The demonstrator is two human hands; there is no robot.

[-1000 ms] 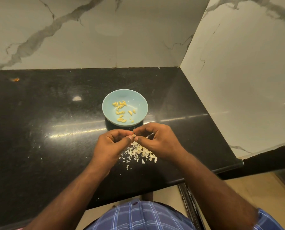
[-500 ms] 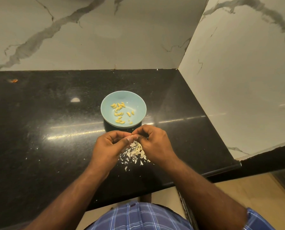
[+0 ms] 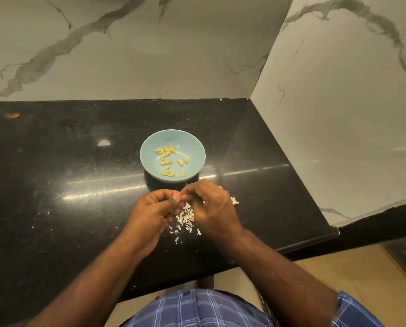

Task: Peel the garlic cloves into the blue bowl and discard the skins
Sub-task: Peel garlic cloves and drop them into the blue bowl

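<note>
Both hands meet just in front of the blue bowl (image 3: pixel 192 147), above a black granite countertop (image 3: pixel 55 185). The left hand (image 3: pixel 153 213) has its fingers curled inward, the thumb stretched toward the right hand (image 3: pixel 211 208), whose fingertips are bunched and curled against that thumb — together they pinch something small between them, presumably a garlic clove, though it is hidden by the fingers and cannot be made out. The bowl sits on the counter just beyond the hands and holds a scatter of peeled garlic cloves (image 3: pixel 167 159), yellowish, lying loose across its bottom. A heap of pale garlic skins (image 3: pixel 185 220) lies on the counter directly beneath and between the hands, with a few more flakes showing past the right hand — near its knuckles. Marble-patterned walls (image 3: pixel 197 55) rise behind and to the right of the counter
</note>
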